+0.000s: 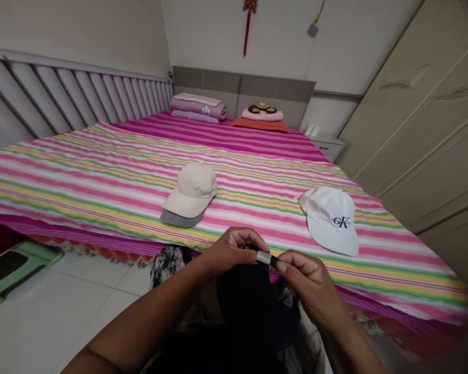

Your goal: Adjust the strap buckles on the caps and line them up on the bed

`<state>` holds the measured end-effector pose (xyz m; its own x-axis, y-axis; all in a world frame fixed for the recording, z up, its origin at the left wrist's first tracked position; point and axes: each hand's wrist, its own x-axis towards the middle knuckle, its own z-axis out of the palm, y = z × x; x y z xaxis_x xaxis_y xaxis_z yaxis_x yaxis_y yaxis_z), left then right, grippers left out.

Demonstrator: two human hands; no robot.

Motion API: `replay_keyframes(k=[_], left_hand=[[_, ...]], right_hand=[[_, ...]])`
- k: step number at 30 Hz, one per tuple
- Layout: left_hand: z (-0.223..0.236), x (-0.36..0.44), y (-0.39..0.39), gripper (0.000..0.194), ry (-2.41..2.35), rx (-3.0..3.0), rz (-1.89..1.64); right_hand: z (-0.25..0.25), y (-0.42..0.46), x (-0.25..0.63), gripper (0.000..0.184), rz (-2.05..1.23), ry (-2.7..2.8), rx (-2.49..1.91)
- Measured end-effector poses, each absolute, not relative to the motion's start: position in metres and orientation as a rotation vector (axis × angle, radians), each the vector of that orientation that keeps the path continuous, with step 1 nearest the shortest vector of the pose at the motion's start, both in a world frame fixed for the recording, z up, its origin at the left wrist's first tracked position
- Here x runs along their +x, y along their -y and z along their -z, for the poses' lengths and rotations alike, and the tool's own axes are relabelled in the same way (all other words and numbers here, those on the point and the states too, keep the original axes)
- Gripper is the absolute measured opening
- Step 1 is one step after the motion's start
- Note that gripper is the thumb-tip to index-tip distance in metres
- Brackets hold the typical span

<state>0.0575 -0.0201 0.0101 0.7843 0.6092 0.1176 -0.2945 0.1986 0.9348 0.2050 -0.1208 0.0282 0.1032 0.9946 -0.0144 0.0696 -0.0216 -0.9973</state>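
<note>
A black cap (244,298) hangs over my lap, its back strap raised between my hands. My left hand (234,249) pinches the strap beside its silver metal buckle (263,257), thumb and fingers together. On the other side of the buckle, my right hand (308,272) grips the dark strap (275,262) between thumb and index finger. Beyond my hands on the bed lie a beige cap (195,189) with a grey under-brim, to the left, and a white cap (331,218) with dark letters, to the right. Much of the black cap blends into dark clothing.
The bed (113,171) has a striped sheet and a grey headboard (214,80). Folded purple bedding (198,109) and a pink-and-orange stack (261,117) sit at its head. A green stool (35,259) stands left; a wardrobe (425,135) rises right.
</note>
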Motion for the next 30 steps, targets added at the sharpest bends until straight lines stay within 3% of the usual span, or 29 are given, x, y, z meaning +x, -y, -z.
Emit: replay_keyframes(k=[8, 30], left_hand=[[-0.006, 0.057, 0.022, 0.019, -0.321, 1.17, -0.658], [-0.012, 0.059, 0.029, 0.015, -0.494, 1.305, -0.676]], right_hand=[[-0.016, 0.117, 0.2, 0.024, -1.368, 0.857, -1.061], [-0.016, 0.113, 0.207, 0.027, -1.335, 0.898, -1.199]])
